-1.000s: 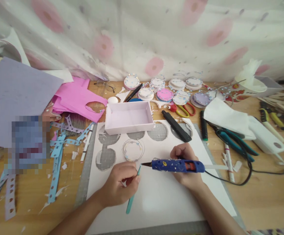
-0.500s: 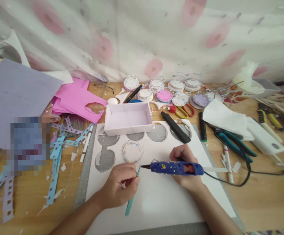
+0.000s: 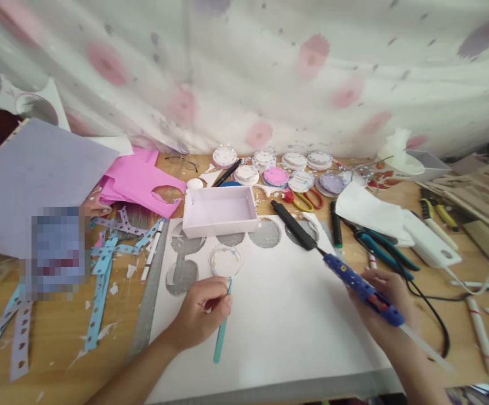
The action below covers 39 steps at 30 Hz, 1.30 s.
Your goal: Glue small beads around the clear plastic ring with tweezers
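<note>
Pinched in my left hand [image 3: 204, 309] is a pair of teal tweezers [image 3: 219, 342], its tip at the near rim of a wire ring with small pale beads or flowers [image 3: 226, 262]. Whatever the tip may grip is too small to make out. My right hand [image 3: 385, 301] is wrapped round a blue glue gun [image 3: 354, 281] with a clear glue stick out of its back end. The gun's nozzle points up and left, close to a black utility knife [image 3: 294, 225]. Beneath both hands lies a white sheet [image 3: 278, 315] with round cut-outs.
A pale lilac box [image 3: 221, 225] sits on the sheet's far edge. Behind it are several decorated discs [image 3: 276, 176] and scissors [image 3: 305, 201]. Paper strips [image 3: 97, 298] and pink sheets [image 3: 138, 183] lie left. Pliers [image 3: 390, 247] and a white device [image 3: 430, 239] with a cord lie right.
My right hand has drawn the glue gun away to the right, off the tweezers' tip, and tilted it. My left hand has moved the tweezers slightly up to the ring's edge. The view has shifted.
</note>
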Available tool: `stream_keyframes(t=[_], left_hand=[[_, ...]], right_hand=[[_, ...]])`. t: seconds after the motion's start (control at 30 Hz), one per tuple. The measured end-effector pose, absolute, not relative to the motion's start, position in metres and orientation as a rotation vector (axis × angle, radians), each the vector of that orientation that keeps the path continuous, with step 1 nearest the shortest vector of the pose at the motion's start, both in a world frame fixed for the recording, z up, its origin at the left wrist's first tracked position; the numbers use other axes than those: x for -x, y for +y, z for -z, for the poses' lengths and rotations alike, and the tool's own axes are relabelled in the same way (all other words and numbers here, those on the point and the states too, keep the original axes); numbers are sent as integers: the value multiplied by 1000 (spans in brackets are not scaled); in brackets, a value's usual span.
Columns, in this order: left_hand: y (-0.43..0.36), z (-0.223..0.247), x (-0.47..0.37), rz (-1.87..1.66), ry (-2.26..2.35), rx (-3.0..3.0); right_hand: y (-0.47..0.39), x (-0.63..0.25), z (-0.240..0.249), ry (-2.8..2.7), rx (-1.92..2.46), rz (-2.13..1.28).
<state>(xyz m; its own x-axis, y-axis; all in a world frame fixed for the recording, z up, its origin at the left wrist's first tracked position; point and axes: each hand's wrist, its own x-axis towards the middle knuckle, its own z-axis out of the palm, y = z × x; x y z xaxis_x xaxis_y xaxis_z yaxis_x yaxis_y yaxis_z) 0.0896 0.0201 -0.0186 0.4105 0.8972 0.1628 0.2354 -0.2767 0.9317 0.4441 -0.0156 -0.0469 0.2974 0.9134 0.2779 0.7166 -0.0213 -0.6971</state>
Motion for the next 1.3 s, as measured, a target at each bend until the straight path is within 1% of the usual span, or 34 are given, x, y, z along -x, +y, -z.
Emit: stream_keyframes(t=[0.2, 0.33, 0.43, 0.5, 0.6, 0.7, 0.73, 0.87, 0.93, 1.0, 1.07, 1.13, 1.23, 1.3], left_hand=[[14, 10, -88, -933, 1028, -1714], [5, -2, -89, -967, 1051, -1672], [-2, -11, -93, -978, 1094, -1607], [-6, -18, -97, -970, 1125, -1544], [-9, -25, -109, -973, 1161, -1445], [-9, -28, -123, -981, 1201, -1385], [-8, -28, -127, -987, 1217, -1377], [0, -19, -135, -994, 1296, -1372], [5, -14, -132, -981, 1313, -1448], [12, -11, -124, -1040, 1305, -1623], [21, -9, -112, -1184, 1280, -1878], [30, -6, -98, -1311, 1213, -2192], [42, 0, -83, -1185, 1158, -2644], [46, 5, -78, -1054, 1137, -2771]], right_hand=[[-28, -467, 68, -1574, 1946, -63], [-24, -462, 64, -1681, 2006, 33], [-23, -446, 41, -1708, 1873, 267], [-25, -425, 23, -1666, 1617, 344], [-27, -377, 0, -1895, 1221, 165], [-23, -325, -9, -2162, 926, -57], [-19, -311, -9, -2233, 842, -61], [4, -284, -2, -2302, 615, 142], [14, -283, 5, -2274, 586, 106], [22, -285, 13, -2143, 635, -96], [26, -286, 21, -1861, 717, -329], [28, -286, 28, -1552, 804, -481], [29, -285, 33, -1306, 939, -635], [30, -284, 34, -1289, 987, -726]])
